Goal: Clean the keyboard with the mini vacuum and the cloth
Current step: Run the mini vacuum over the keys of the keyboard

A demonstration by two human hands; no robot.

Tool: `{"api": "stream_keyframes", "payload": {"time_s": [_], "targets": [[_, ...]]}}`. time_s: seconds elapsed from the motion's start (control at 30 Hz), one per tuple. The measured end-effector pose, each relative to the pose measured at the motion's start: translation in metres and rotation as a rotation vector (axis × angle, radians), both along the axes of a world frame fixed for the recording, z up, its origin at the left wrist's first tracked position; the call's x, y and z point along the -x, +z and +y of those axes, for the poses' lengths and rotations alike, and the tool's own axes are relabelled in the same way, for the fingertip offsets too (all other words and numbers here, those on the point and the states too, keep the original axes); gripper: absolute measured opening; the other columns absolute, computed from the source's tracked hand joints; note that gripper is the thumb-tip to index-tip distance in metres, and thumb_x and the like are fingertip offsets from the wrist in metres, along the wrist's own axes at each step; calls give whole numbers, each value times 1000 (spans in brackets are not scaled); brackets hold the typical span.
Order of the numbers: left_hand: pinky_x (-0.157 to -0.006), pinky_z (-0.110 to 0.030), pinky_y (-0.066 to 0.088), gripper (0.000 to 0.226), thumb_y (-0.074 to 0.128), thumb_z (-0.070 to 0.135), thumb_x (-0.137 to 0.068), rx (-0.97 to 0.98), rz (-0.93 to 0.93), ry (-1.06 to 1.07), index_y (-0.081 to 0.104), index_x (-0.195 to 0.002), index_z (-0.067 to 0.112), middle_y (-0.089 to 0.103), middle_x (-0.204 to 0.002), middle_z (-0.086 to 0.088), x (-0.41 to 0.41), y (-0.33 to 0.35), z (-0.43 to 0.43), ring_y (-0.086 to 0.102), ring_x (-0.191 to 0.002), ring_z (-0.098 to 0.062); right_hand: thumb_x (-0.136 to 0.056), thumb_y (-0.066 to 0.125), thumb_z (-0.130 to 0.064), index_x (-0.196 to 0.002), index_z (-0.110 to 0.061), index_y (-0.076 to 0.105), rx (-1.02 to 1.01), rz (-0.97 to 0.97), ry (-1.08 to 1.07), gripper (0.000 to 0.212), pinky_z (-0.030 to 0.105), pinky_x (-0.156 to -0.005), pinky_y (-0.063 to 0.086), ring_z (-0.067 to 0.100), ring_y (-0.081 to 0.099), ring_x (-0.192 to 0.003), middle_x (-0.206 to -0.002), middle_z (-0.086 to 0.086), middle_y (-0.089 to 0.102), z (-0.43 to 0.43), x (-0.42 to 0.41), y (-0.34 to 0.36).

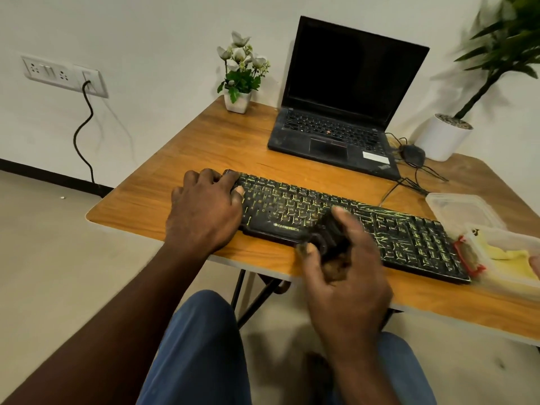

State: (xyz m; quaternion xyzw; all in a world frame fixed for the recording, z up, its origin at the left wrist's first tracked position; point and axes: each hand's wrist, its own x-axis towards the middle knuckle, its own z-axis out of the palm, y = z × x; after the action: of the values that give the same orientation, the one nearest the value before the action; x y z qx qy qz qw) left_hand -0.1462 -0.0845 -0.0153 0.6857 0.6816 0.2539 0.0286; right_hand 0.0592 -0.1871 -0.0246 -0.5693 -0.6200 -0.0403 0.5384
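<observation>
Keyboard [292,206], left end in left grip [204,209]; blurred mini vacuum [330,232], half hidden, in right grip [347,276].

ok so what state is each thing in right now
laptop: open, screen dark
keyboard: flat on table, left end held
mini vacuum: gripped, over keyboard's front edge, blurred
left hand: holds keyboard's left end
right hand: grips mini vacuum
container: open, lid off beside it
cloth: in container, untouched
wall cable: plugged in
</observation>
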Motion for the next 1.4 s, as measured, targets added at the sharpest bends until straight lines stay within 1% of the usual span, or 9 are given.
{"api": "stream_keyframes", "payload": {"time_s": [0.17,0.37,0.53,0.67,0.87,1.0,1.17,1.27,1.4], "targets": [[-101,-57,37,46,35,47,-104,-81,48,48,48,-146,31,44,-149,-9,-10,3,-7,38,-132,-34,-82,83,-17,-144,-25,52,32,103,-242,70,18,-79,48,26,67,-109,-133,5,66,-15,-62,3],[-101,-53,34,52,39,56,-97,-187,132,-252,59,-137,29,51,-142,-3,-62,9,-29,42,-129,-29,-84,83,-17,-145,-27,48,-4,40,-45,71,18,-89,54,7,60,-117,-137,-15,54,-5,-42,4],[-97,-50,38,50,45,59,-96,-178,177,-390,65,-129,27,59,-131,-1,-77,7,-33,45,-123,-25,-83,83,-18,-145,-22,53,5,86,-225,69,33,-88,58,11,61,-116,-137,-1,63,-10,-59,3],[-94,-46,39,57,52,65,-90,-173,235,-410,63,-133,29,57,-131,-1,-79,4,-35,44,-123,-26,-83,84,-16,-143,-17,54,3,82,-138,68,0,-88,42,-23,47,-115,-134,-12,56,-5,-38,3],[-97,-48,39,63,46,68,-88,-138,231,-391,58,-139,33,55,-132,0,-78,4,-32,42,-126,-26,-84,83,-20,-144,-24,49,46,82,-178,69,8,-86,49,-3,55,-111,-134,-13,56,-4,-54,0],[-97,-48,39,62,45,68,-89,-143,237,-389,57,-139,33,54,-130,1,-80,3,-32,43,-124,-25,-84,83,-21,-143,-25,49,8,144,-273,68,32,-87,59,15,65,-115,-135,-2,64,-8,-65,5],[-97,-48,38,62,48,68,-88,-156,247,-386,59,-136,31,55,-130,-1,-80,4,-33,43,-124,-26,-84,83,-18,-142,-27,49,12,76,-76,68,16,-89,53,0,59,-113,-133,-12,58,4,-35,8],[-98,-49,38,63,45,69,-89,-144,234,-382,59,-136,30,55,-129,-1,-82,4,-33,43,-125,-26,-83,82,-19,-142,-27,49,30,58,-164,68,10,-90,49,0,57,-113,-134,-14,57,0,-62,6],[-98,-50,38,62,45,70,-88,-151,225,-368,60,-134,30,56,-128,-1,-85,3,-34,43,-124,-27,-84,81,-21,-142,-27,49,25,136,-383,66,41,-91,58,20,65,-117,-138,-3,63,-14,-111,9]]}}
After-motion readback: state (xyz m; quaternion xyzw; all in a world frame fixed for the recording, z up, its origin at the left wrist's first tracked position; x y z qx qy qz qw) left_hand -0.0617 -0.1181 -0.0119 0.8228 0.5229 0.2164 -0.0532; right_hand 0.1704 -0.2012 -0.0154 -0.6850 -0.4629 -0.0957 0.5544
